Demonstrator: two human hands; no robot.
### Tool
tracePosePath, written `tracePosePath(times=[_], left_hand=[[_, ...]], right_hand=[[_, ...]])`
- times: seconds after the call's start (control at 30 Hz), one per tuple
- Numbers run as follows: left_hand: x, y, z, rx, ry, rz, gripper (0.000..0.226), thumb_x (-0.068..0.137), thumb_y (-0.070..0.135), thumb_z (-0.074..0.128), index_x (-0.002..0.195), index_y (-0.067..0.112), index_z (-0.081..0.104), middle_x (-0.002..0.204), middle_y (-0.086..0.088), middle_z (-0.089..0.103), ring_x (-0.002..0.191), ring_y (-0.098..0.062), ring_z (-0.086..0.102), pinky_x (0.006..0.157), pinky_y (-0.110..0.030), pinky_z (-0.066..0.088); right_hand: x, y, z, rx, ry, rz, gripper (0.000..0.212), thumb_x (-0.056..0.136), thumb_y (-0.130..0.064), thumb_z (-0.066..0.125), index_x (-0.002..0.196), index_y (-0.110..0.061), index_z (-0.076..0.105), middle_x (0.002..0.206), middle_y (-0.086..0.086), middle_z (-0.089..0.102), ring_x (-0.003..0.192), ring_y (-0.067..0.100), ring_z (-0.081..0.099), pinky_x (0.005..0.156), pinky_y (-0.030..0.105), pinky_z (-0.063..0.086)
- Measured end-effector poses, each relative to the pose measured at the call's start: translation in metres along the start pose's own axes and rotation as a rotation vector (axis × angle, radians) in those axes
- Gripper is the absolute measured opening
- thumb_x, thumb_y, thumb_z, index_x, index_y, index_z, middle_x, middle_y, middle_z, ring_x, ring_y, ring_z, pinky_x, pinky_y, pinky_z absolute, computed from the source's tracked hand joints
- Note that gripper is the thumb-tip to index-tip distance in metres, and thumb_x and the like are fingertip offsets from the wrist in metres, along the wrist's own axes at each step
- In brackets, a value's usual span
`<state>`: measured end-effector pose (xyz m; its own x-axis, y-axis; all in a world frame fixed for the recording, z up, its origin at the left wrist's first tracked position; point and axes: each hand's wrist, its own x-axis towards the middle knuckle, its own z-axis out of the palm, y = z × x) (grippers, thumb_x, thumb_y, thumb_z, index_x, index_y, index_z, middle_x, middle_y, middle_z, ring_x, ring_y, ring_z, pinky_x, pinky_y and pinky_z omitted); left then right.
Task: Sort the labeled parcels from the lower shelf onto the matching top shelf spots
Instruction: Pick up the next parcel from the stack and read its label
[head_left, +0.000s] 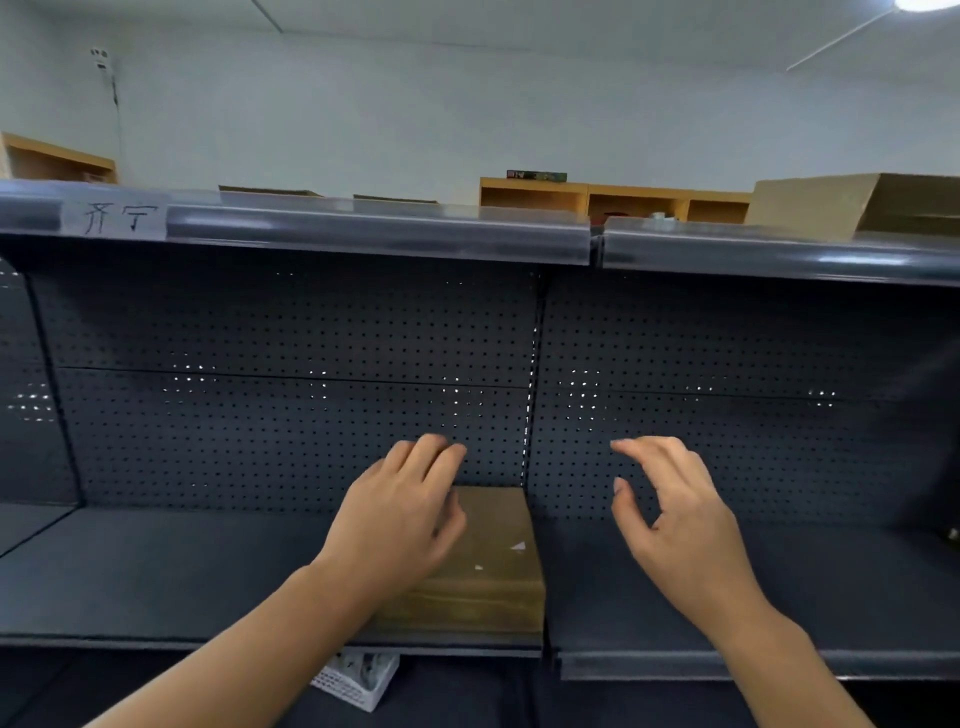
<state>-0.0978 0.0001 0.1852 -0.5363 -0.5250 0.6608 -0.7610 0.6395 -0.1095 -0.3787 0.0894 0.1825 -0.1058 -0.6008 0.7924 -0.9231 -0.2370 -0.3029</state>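
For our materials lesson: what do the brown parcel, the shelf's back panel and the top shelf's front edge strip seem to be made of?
Brown parcel: probably cardboard, matte, with white scraps like torn label remains. Back panel: likely painted metal pegboard, dark grey, matte, with regular rows of holes. Front edge strip: looks like glossy clear plastic, given the bright highlights along its curve and the handwritten label showing behind it.

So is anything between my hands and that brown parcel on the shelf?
Nothing visible. The left hand is already over the brown parcel; the right hand hovers open beside it, over bare shelf.
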Motion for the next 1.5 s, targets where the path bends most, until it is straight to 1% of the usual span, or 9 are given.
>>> tracePosePath(times=[0.2, 0.33, 0.6, 0.83, 0.93, 1.0, 1.07, 1.23, 1.5], left_hand=[[-0.027, -0.046, 0.064, 0.019, -0.136, -0.032, 0.037, 0.087, 0.03, 0.052, 0.112, 0.012, 0.073, 0.111, -0.005, 0.071, 0.087, -0.026, 0.069, 0.068, -0.037, 0.061], [-0.04, -0.053, 0.113, -0.013, -0.299, -0.156, 0.048, 0.087, 0.041, 0.049, 0.117, 0.012, 0.072, 0.114, -0.006, 0.073, 0.09, -0.029, 0.072, 0.066, -0.039, 0.062], [-0.038, -0.059, 0.184, -0.237, -0.435, -0.562, 0.063, 0.105, 0.051, 0.041, 0.155, 0.012, 0.04, 0.164, -0.009, 0.039, 0.139, -0.033, 0.05, 0.103, -0.042, 0.052], [-0.034, -0.069, 0.202, -0.619, -0.459, -0.887, 0.092, 0.089, 0.057, 0.064, 0.164, 0.019, 0.027, 0.157, -0.005, 0.048, 0.135, -0.03, 0.059, 0.096, -0.038, 0.048], [-0.037, -0.08, 0.219, -0.794, -0.428, -1.056, 0.115, 0.068, 0.073, 0.073, 0.16, 0.014, 0.036, 0.152, -0.007, 0.057, 0.133, -0.028, 0.061, 0.109, -0.043, 0.05], [-0.036, -0.081, 0.223, -0.869, -0.425, -1.177, 0.102, 0.068, 0.069, 0.08, 0.145, 0.009, 0.049, 0.141, -0.011, 0.063, 0.127, -0.031, 0.064, 0.107, -0.043, 0.052], [-0.032, -0.076, 0.216, -0.965, -0.394, -1.233, 0.069, 0.08, 0.051, 0.085, 0.128, 0.012, 0.055, 0.129, -0.01, 0.068, 0.119, -0.031, 0.067, 0.1, -0.04, 0.054], [-0.026, -0.068, 0.205, -1.24, -0.346, -1.354, 0.051, 0.088, 0.029, 0.085, 0.129, 0.016, 0.058, 0.111, -0.001, 0.07, 0.095, -0.018, 0.068, 0.074, -0.031, 0.053], [-0.022, -0.054, 0.185, -1.331, -0.204, -1.392, 0.053, 0.086, 0.023, 0.085, 0.132, 0.014, 0.063, 0.119, -0.006, 0.075, 0.108, -0.029, 0.07, 0.095, -0.044, 0.056]], right_hand=[[-0.02, -0.011, 0.057, -0.026, -0.09, 0.119, 0.03, 0.098, -0.024, 0.065, 0.128, -0.021, 0.069, 0.121, -0.013, 0.06, 0.11, 0.007, 0.052, 0.079, 0.027, 0.05], [-0.034, 0.001, 0.1, 0.017, -0.182, 0.23, 0.029, 0.101, -0.025, 0.063, 0.129, -0.02, 0.069, 0.123, -0.013, 0.059, 0.115, 0.008, 0.054, 0.082, 0.03, 0.054], [-0.049, 0.038, 0.184, 0.103, -0.331, 0.383, 0.034, 0.098, -0.024, 0.066, 0.132, -0.019, 0.068, 0.129, -0.01, 0.057, 0.11, 0.018, 0.062, 0.085, 0.029, 0.054], [-0.05, 0.06, 0.216, 0.234, -0.368, 0.631, 0.047, 0.1, -0.02, 0.069, 0.144, -0.006, 0.06, 0.127, -0.001, 0.055, 0.118, 0.019, 0.057, 0.099, 0.028, 0.042], [-0.042, 0.065, 0.219, 0.367, -0.436, 0.796, 0.047, 0.102, -0.019, 0.066, 0.146, -0.006, 0.057, 0.124, 0.005, 0.059, 0.113, 0.021, 0.057, 0.095, 0.026, 0.04], [-0.036, 0.065, 0.219, 0.511, -0.473, 0.96, 0.05, 0.104, -0.024, 0.064, 0.15, -0.009, 0.054, 0.129, 0.008, 0.065, 0.113, 0.022, 0.061, 0.099, 0.032, 0.045], [-0.034, 0.067, 0.221, 0.617, -0.482, 1.072, 0.045, 0.105, -0.028, 0.063, 0.146, -0.012, 0.057, 0.131, 0.009, 0.069, 0.109, 0.021, 0.066, 0.101, 0.036, 0.048], [-0.034, 0.066, 0.228, 0.758, -0.512, 1.146, 0.051, 0.099, -0.052, 0.066, 0.141, -0.026, 0.056, 0.135, -0.001, 0.067, 0.123, 0.024, 0.066, 0.114, 0.048, 0.05], [-0.039, 0.061, 0.213, 0.863, -0.415, 1.094, 0.049, 0.098, -0.051, 0.068, 0.143, -0.034, 0.064, 0.135, -0.005, 0.075, 0.125, 0.021, 0.069, 0.118, 0.05, 0.048]])
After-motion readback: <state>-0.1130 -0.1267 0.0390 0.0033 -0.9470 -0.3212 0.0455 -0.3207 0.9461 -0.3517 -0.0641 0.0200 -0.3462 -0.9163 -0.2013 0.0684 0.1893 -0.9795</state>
